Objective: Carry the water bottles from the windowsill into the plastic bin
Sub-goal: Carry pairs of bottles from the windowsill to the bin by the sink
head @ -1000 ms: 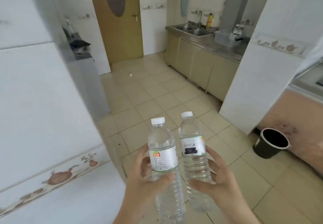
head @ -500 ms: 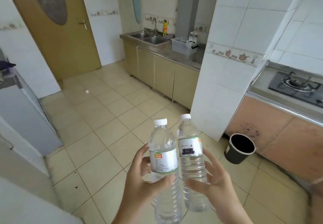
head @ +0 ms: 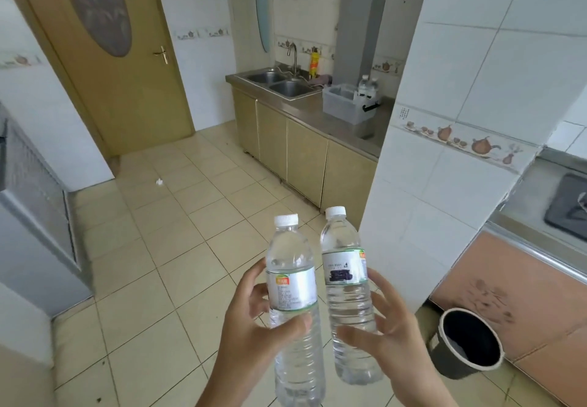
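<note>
2 clear plastic water bottles with white caps, carried upright side by side: left hand [head: 254,330] wrapped around the silver-labelled bottle [head: 293,308], right hand [head: 386,340] around the dark-labelled bottle [head: 346,295]. Since 1 second ago the view has swung toward the translucent plastic bin [head: 344,105] on the steel counter's far end beside the sink [head: 279,81], now directly ahead; delivery remains.

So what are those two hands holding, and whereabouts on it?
Each holds an upright water bottle mid-body: left hand on the left bottle, right hand on the right bottle.
</note>
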